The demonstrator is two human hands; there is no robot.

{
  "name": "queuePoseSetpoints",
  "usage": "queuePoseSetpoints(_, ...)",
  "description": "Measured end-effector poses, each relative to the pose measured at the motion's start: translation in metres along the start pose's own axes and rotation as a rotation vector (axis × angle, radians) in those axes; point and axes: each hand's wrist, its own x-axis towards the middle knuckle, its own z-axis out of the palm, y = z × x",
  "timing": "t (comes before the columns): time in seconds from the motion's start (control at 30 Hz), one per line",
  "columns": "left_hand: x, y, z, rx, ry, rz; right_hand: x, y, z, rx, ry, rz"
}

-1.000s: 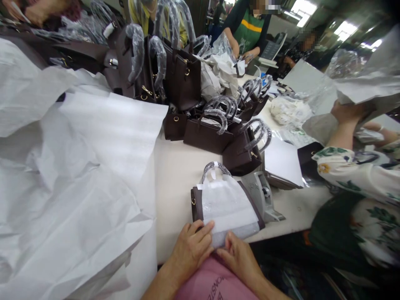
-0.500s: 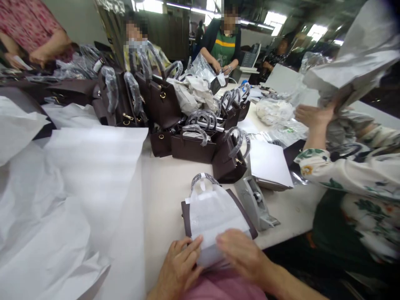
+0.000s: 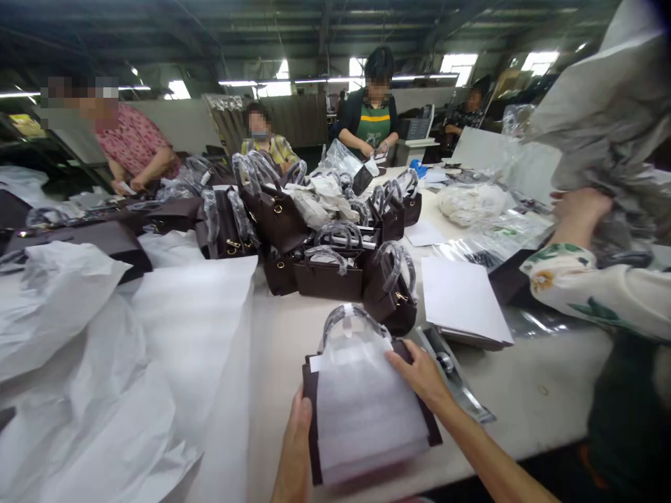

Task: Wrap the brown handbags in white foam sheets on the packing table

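Observation:
A dark brown handbag (image 3: pixel 311 395) lies in front of me on the table, its handles (image 3: pixel 331 321) wrapped in clear plastic and pointing away. A thin white sheet (image 3: pixel 370 419) covers most of its upper face. My left hand (image 3: pixel 298 429) grips the bag's left edge, with the fingers mostly hidden at the side. At the upper right corner, my right hand (image 3: pixel 426 377) holds the bag, thumb on the sheet and fingers over the edge. Just right of that hand is a grey tape dispenser (image 3: pixel 461 384), partly behind my wrist.
Several brown handbags (image 3: pixel 330 276) stand beyond mine. Large white paper sheets (image 3: pixel 193 314) cover the left side. A stack of white sheets (image 3: pixel 461 293) lies to the right. A co-worker's hand (image 3: pixel 581 213) holds crumpled paper (image 3: pixel 602 133) at right; other people work across the table.
My hands have moved from the sheet's near end to the bag's left edge and upper right corner. The view has tilted up. The co-worker's hand at right has shifted with the paper.

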Motion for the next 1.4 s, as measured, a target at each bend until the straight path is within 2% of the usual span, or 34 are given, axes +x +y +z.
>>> queuePoseSetpoints(0.1,0.004,0.016,-0.007,-0.444,0.203,-0.185,-0.032,0.008,0.0,0.156,0.084,-0.166)
queuePoseSetpoints(0.17,0.005,0.016,-0.014,-0.506,0.277,-0.2,-0.054,0.018,0.012,0.232,0.08,-0.273)
queuePoseSetpoints(0.27,-0.005,0.011,-0.024,-0.359,0.299,-0.209,-0.084,0.032,0.035,0.23,0.065,-0.363)
queuePoseSetpoints(0.37,-0.023,0.017,-0.029,-0.142,0.297,-0.25,-0.106,0.033,0.044,0.188,0.011,-0.375)
queuePoseSetpoints(0.47,-0.033,0.026,-0.03,-0.028,0.302,-0.363,-0.112,0.028,0.032,0.124,-0.082,-0.365)
queuePoseSetpoints(0.53,-0.033,0.027,-0.033,0.006,0.296,-0.427,-0.109,0.025,0.017,0.058,-0.17,-0.374)
queuePoseSetpoints(0.6,-0.033,0.024,-0.039,0.029,0.256,-0.454,-0.101,0.023,-0.002,-0.033,-0.271,-0.451)
queuePoseSetpoints(0.67,-0.035,0.022,-0.045,0.082,0.26,-0.431,-0.091,0.015,-0.024,-0.143,-0.265,-0.618)
queuePoseSetpoints(0.7,-0.036,0.023,-0.048,0.135,0.302,-0.377,-0.086,0.009,-0.035,-0.202,-0.226,-0.723)
queuePoseSetpoints(0.77,-0.038,0.032,-0.051,0.265,0.382,-0.159,-0.074,-0.009,-0.051,-0.307,-0.174,-0.936)
queuePoseSetpoints(0.8,-0.036,0.039,-0.051,0.32,0.367,-0.002,-0.068,-0.021,-0.056,-0.346,-0.213,-1.032)
queuePoseSetpoints(0.83,-0.033,0.047,-0.051,0.36,0.291,0.165,-0.06,-0.032,-0.058,-0.373,-0.298,-1.115)
queuePoseSetpoints(0.9,-0.021,0.062,-0.049,0.389,0.043,0.446,-0.044,-0.053,-0.056,-0.385,-0.481,-1.222)
queuePoseSetpoints(0.97,-0.003,0.075,-0.047,0.411,-0.168,0.573,-0.026,-0.068,-0.05,-0.353,-0.563,-1.239)
queuePoseSetpoints(1.1,0.024,0.084,-0.05,0.605,-0.394,0.549,0.004,-0.077,-0.034,-0.295,-0.632,-1.224)
queuePoseSetpoints(1.23,0.028,0.079,-0.053,0.793,-0.6,0.513,0.011,-0.066,-0.019,-0.294,-0.692,-1.244)
queuePoseSetpoints(1.4,0.024,0.069,-0.053,0.791,-0.699,0.543,0.007,-0.053,-0.008,-0.303,-0.725,-1.219)
